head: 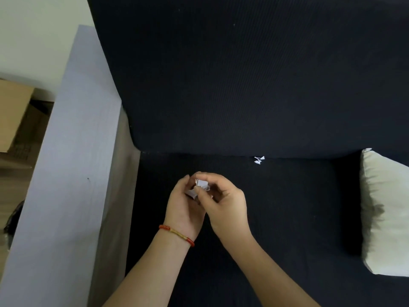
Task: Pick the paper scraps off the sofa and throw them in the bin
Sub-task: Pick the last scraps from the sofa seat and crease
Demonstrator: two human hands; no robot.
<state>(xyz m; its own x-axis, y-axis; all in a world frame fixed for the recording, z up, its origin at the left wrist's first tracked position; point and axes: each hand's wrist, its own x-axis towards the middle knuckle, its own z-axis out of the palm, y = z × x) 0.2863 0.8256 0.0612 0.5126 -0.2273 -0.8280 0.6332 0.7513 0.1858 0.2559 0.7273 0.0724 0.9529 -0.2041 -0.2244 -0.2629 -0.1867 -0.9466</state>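
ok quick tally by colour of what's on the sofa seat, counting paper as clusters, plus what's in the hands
white paper clusters: 2, held scraps between left hand and right hand; loose scraps at the seat's back crease
pale cushions: 1, cushion
total: 3

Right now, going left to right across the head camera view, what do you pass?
cardboard box → grey armrest → left hand → right hand → loose paper scraps → pale cushion
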